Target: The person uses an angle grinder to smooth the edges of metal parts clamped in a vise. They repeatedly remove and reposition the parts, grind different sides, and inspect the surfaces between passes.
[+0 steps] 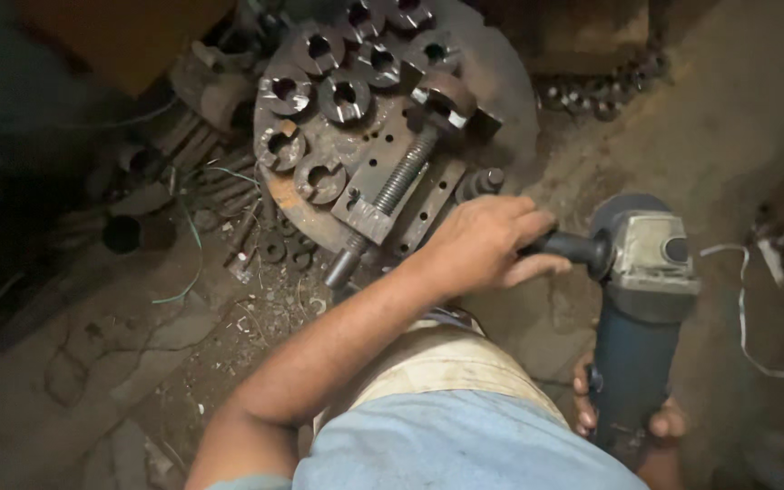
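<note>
Under right hand [628,422] | angle grinder [641,299] body partly hidden | left hand [483,245] on handle

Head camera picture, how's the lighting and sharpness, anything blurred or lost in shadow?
Head view: dim, warm light; the round steel plate and blue angle grinder read clearly; the left edge sinks into near-black shadow; the left hand looks slightly soft; the right hand is mostly hidden and dark.
</note>
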